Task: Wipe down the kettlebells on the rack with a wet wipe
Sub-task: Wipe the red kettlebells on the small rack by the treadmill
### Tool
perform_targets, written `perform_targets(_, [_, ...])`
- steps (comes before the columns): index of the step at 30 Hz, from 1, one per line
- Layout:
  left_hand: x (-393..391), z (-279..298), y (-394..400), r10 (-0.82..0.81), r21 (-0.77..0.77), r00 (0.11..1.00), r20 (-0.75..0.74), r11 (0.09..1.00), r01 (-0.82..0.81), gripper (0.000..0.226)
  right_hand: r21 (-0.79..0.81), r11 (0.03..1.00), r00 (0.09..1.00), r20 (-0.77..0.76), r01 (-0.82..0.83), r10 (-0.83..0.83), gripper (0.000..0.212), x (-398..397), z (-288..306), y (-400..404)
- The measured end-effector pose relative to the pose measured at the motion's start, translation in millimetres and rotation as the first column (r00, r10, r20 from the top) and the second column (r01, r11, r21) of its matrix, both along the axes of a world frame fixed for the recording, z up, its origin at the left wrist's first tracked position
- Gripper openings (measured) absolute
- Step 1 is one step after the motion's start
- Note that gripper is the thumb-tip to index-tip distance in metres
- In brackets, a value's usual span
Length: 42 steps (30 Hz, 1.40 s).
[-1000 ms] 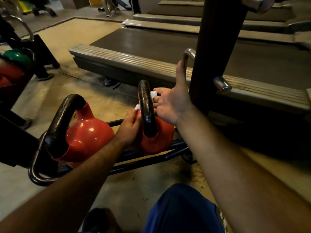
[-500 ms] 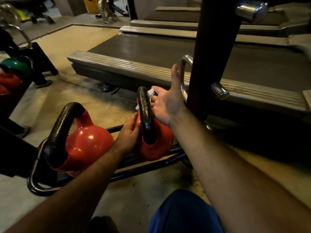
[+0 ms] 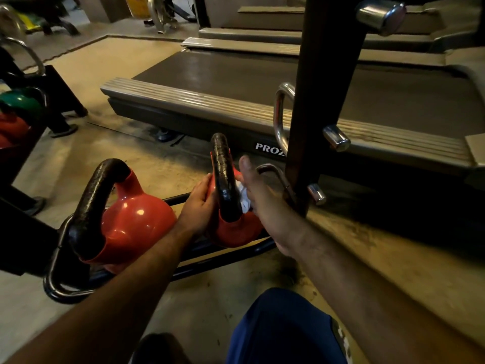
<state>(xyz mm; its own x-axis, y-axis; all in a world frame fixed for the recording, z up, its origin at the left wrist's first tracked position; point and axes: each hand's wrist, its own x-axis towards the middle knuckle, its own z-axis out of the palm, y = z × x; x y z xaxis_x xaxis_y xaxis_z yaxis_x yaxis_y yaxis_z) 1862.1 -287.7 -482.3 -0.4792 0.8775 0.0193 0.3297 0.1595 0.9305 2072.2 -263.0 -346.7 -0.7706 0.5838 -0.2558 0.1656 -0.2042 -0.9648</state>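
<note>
a: fingers of the left hand (image 3: 200, 203) curl round the near side of the smaller red kettlebell (image 3: 236, 227) on the rack (image 3: 183, 269); the right hand (image 3: 258, 195) presses the wet wipe (image 3: 243, 197) to its far side, thumb raised, other fingers hidden.

b: so which step?

a: wiping under the black handle (image 3: 223, 174), i'd judge. next calls for working round the body, then the bigger kettlebell (image 3: 133, 227) beside it.

Red kettlebells (image 3: 136, 227), black handles (image 3: 223, 177); wipe (image 3: 244, 197) seemingly white.
</note>
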Motion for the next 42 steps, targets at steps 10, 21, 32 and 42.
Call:
perform_targets(10, [7.9,5.0,-4.0,-0.034,0.102,0.999,0.006,0.994,0.033,0.050,-0.523,0.848,0.964,-0.256,-0.082,-0.065,0.136,-36.7,-4.3,48.2])
perform_targets(21, [2.8,-2.2,-0.9,0.033,0.081,0.999,0.001,0.996,-0.033,0.059,-0.787,0.613,0.927,-0.173,0.072,-0.332,0.144,-87.9,12.6,93.4])
perform_targets(32, [6.8,-1.4,-2.7,-0.004,0.077,1.000,0.007,0.997,0.003,0.045,-0.462,0.887,0.976,-0.178,0.027,-0.122,0.129,-56.1,-6.6,62.4])
perform_targets(42, [2.8,-7.7,-4.4,0.014,0.018,0.994,-0.112,1.000,-0.012,0.064,-0.299,0.944,0.972,-0.224,-0.136,0.069,0.122,-20.9,-20.8,47.5])
